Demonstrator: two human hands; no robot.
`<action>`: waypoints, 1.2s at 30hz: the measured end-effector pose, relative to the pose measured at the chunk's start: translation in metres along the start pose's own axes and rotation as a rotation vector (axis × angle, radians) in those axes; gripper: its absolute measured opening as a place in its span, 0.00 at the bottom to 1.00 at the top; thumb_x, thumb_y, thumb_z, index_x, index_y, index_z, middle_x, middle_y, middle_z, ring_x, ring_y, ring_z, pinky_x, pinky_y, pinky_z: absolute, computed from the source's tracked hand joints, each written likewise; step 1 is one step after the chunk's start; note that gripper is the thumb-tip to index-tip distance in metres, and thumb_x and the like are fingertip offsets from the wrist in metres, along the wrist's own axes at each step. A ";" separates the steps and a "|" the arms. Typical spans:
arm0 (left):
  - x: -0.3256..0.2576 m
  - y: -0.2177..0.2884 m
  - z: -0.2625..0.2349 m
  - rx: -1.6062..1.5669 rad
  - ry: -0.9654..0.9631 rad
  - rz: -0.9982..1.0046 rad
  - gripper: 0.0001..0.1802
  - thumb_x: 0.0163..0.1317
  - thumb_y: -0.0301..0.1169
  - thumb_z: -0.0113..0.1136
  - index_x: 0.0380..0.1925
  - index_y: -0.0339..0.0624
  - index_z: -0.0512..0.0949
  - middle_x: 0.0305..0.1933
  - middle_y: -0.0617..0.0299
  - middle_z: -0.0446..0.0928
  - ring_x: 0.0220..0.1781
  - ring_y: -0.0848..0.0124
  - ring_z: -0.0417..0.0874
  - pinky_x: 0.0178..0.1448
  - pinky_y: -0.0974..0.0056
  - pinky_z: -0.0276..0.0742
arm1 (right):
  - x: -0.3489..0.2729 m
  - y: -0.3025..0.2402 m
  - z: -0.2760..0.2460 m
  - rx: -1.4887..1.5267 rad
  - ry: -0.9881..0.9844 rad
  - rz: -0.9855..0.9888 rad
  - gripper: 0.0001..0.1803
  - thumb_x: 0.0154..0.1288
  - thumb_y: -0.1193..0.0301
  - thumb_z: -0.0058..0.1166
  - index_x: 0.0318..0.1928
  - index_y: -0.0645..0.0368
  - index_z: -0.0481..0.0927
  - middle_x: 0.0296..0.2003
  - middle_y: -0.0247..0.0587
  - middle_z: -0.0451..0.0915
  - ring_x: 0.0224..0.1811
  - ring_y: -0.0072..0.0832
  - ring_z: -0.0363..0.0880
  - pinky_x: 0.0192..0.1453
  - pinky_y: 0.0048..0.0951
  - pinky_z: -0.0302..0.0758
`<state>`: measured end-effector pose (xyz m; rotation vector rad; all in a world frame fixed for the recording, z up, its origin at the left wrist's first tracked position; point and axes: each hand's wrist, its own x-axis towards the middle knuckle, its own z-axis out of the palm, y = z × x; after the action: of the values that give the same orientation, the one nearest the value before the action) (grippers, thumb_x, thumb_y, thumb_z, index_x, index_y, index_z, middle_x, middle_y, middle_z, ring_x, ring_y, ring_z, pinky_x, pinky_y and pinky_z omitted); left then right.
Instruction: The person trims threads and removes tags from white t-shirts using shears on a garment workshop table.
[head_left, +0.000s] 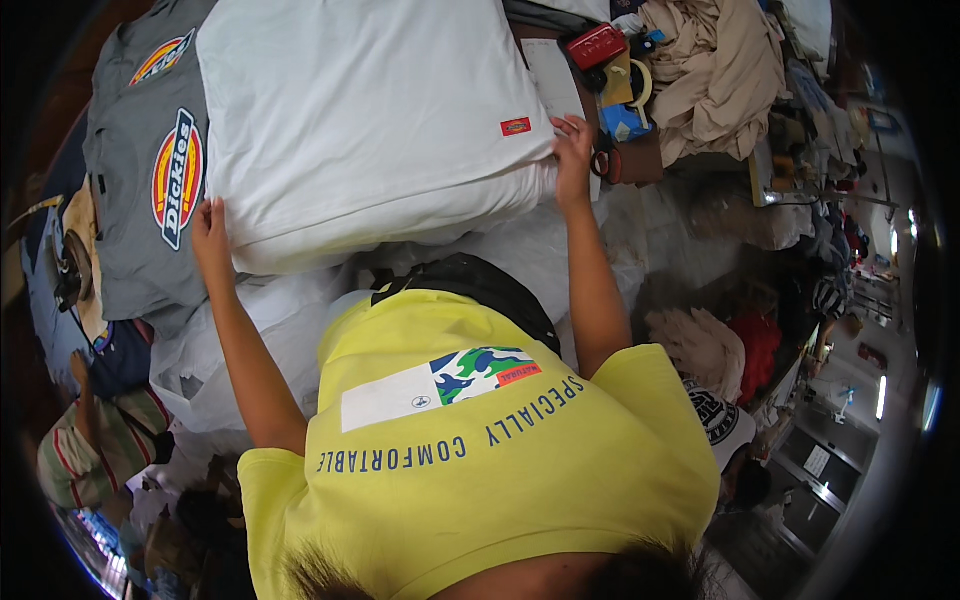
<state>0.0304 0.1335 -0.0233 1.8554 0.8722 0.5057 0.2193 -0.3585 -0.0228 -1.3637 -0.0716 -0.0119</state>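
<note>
Yellow T-shirt (pixel 480 470) fills the lower middle, worn by the person I'm watching; dark waist item just above it. Crumpled clear plastic (pixel 610 235) around the waist. Both forearms reach up-frame. Left hand (pixel 212 238) at the lower left edge of the white garment (pixel 370 110), fingers held together; can't tell if cloth is pinched. Right hand (pixel 574 158) at its right edge, fingers bent and slightly apart, near the small red label (pixel 515 126); thumb hidden, so grip unclear there too. White garment lies upper centre, mostly flat, layered along the front edge.

Risks, my guess: uneven pull between hands would skew the front edge or slide the top layer off the one below. Grey shirts (pixel 135 130), upper left, sit right against it and could get dragged along. Clutter near the right hand could snag cloth: tape roll (pixel 642 82), red box (pixel 597 46).

Beyond, upper right: heaped beige cloth (pixel 715 70). Lower left: co-worker in striped top (pixel 100 455). Far right: lit tube lamp (pixel 881 397).
</note>
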 end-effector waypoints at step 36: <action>-0.062 0.055 -0.021 0.451 -0.089 0.472 0.14 0.57 0.31 0.60 0.43 0.40 0.75 0.42 0.54 0.74 0.45 0.60 0.73 0.48 0.60 0.69 | -0.037 -0.047 -0.049 -0.236 -0.459 0.564 0.10 0.63 0.63 0.53 0.34 0.57 0.75 0.24 0.30 0.75 0.27 0.17 0.72 0.36 0.19 0.69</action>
<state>-0.0055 0.0847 0.0375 2.5007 0.5069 0.5366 0.1826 -0.4170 0.0114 -1.5599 -0.0693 0.7879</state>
